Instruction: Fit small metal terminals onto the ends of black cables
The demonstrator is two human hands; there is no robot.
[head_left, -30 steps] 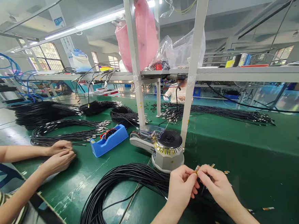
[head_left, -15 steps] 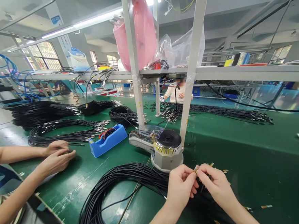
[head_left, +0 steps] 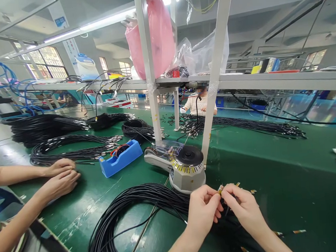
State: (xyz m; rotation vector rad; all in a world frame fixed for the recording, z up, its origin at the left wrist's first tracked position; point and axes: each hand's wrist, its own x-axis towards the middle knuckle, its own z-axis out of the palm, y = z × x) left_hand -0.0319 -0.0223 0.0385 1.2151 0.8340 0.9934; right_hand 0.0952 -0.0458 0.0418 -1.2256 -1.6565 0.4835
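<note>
Close together at the lower right, my left hand (head_left: pixel 204 210) and my right hand (head_left: pixel 242 205) both pinch a small cable end (head_left: pixel 220 189) wrapped in amber tape. Its tip pokes up between my fingertips; the rest is hidden by my hands. Beneath and left of them lies a large coil of black cables (head_left: pixel 127 201) on the green table. Several other tape-wrapped cable ends (head_left: pixel 299 231) stick out to the right of my right hand. Just behind my hands stands a round automatic tape dispenser (head_left: pixel 187 174) with yellow tape pieces around its rim.
A blue tape holder (head_left: pixel 121 158) sits left of the dispenser. At the left, a co-worker's hands (head_left: pixel 61 179) meet over the table. Black cable bundles (head_left: pixel 50 126) lie farther back. White posts (head_left: pixel 152 104) carry a shelf (head_left: pixel 282 81). Another person (head_left: pixel 193 105) sits across the table.
My hands have barely moved; slightly more of the taped cable end shows between my fingertips. The co-worker's hands at the left have shifted a little leftward.
</note>
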